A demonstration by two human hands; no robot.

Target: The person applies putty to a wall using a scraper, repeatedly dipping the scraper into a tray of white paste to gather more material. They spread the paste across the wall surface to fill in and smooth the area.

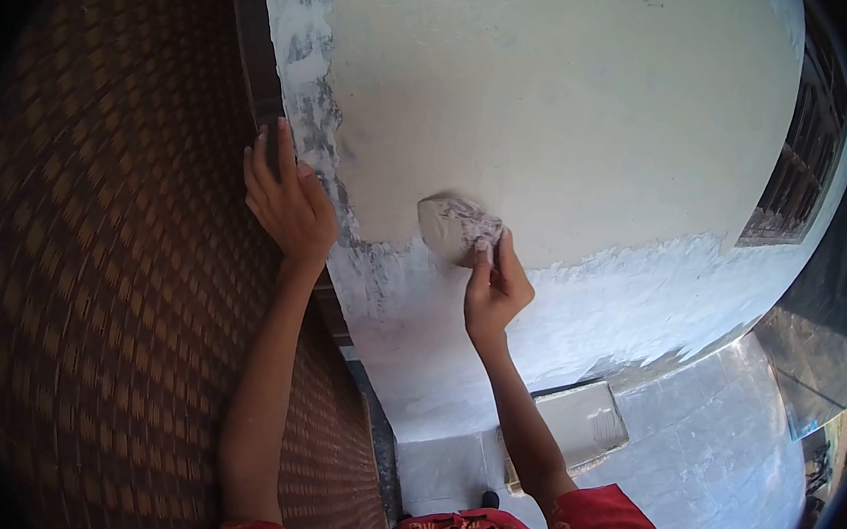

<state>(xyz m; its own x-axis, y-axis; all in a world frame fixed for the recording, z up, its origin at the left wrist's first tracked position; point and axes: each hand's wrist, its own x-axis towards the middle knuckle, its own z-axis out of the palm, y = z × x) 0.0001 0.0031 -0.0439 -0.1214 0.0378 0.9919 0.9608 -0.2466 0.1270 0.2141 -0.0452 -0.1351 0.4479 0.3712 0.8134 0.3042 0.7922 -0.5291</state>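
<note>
At the wall, head view: float (455, 227) lies flat against the wall (578, 83), where the beige coat meets white.
Nearer hand: right hand (493, 294), just below the float, fingertips pinching its lower-right end.
Other hand: left hand (287, 201), holding nothing, fingers loose, flat beside the dark frame (257, 49).
Long axis: upper-left to lower-right, pointing up-left, away from the fingers.

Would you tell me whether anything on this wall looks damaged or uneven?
Yes: on the wall, the left edge strip is blotchy grey and white, and the beige coat ends in a ragged line beside the pad in the right hand.
</note>
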